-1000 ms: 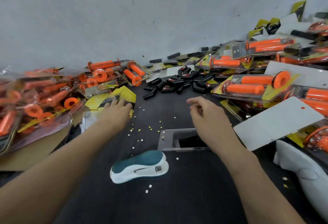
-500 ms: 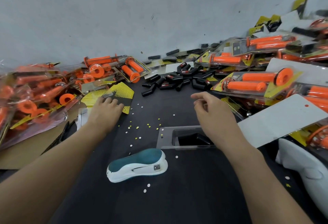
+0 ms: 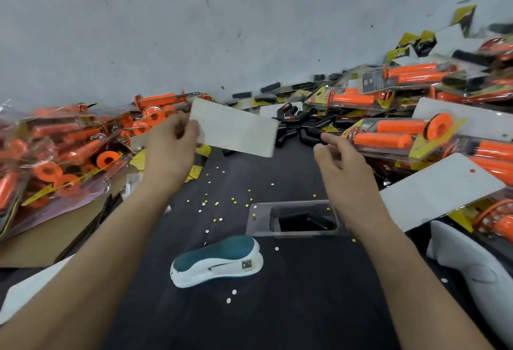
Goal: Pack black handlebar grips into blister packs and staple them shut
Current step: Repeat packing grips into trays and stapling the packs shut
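My left hand (image 3: 172,144) pinches the left end of a backing card (image 3: 236,130), held up above the black table with its white back toward me. My right hand (image 3: 341,163) hovers to the card's right, fingers loosely spread, holding nothing. A clear blister tray (image 3: 261,217) lies on the table between my forearms with a black grip (image 3: 305,220) inside its pocket. A pile of loose black grips (image 3: 305,124) lies behind the card by the wall. A teal and white stapler (image 3: 219,262) rests near the front.
Finished packs of orange grips are heaped at the left (image 3: 55,152) and at the right (image 3: 402,133). A white card (image 3: 438,197) juts out from the right heap. A stack of yellow printed cards (image 3: 194,172) lies under my left hand. Paper punch dots litter the table.
My left hand has lifted a card off the yellow stack at the left and swung it up toward the middle. My right hand has edged slightly forward.
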